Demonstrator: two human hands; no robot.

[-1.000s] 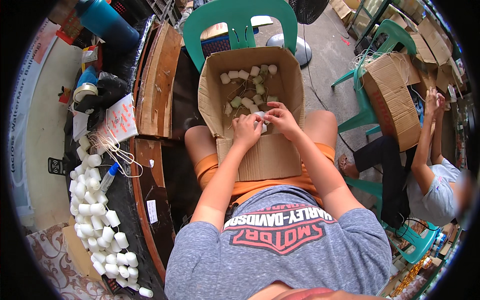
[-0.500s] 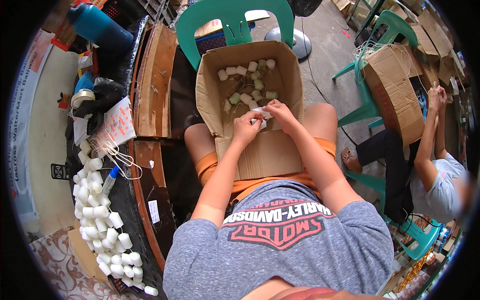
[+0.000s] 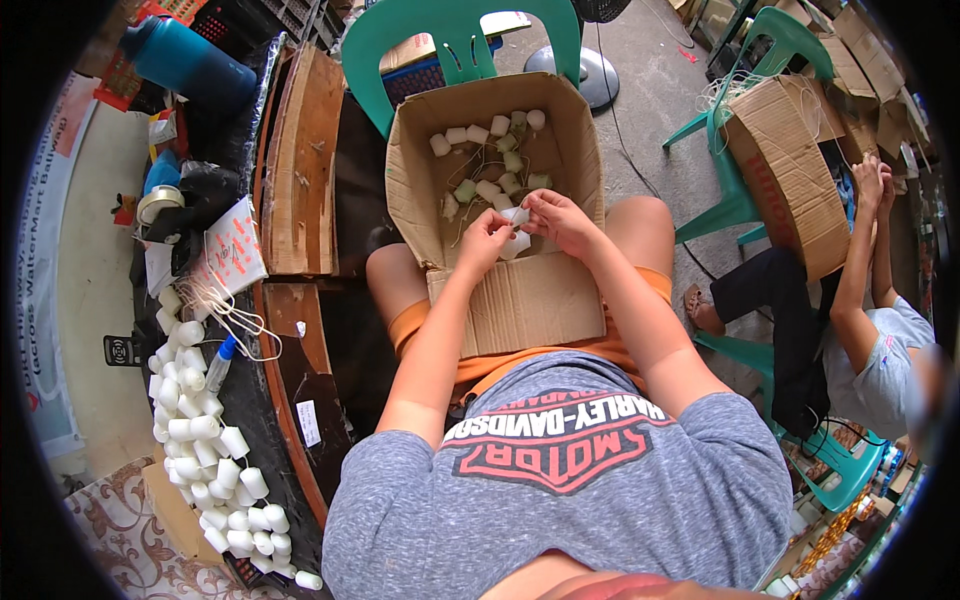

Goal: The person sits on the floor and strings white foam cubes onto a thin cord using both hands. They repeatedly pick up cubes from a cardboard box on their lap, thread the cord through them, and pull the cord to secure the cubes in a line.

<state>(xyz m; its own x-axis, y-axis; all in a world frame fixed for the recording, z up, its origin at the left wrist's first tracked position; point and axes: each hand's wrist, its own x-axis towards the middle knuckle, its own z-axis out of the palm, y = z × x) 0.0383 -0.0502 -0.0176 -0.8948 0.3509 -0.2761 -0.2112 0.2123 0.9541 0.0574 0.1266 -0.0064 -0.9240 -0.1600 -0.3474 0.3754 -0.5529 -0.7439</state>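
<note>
Above the cardboard box [image 3: 400,170] on my lap, both my hands meet over its near side. My left hand [image 3: 484,240] is closed, its fingertips pinched at the left end of a small white cylinder [image 3: 516,215]. Closed too, my right hand [image 3: 562,222] pinches the other end of that piece. Any thread between the fingers is too fine to make out. Just below the fingers hangs or rests a second white cylinder [image 3: 516,244]; which of the two I cannot tell. Inside the box lie several white and pale green cylinders [image 3: 487,190] joined by thin strings.
A green plastic chair [image 3: 365,60] stands behind the box. On the left, a dark bench carries a heap of white cylinders [image 3: 205,430], a blue-capped marker [image 3: 221,362], white cord [image 3: 235,315], a tape roll [image 3: 160,205] and a blue bottle [image 3: 190,65]. Another person [image 3: 870,330] sits at the right.
My hands have shifted slightly, and the held cylinder now shows between both sets of fingertips. The whole view has moved a little. The heap and the box's contents look unchanged.
</note>
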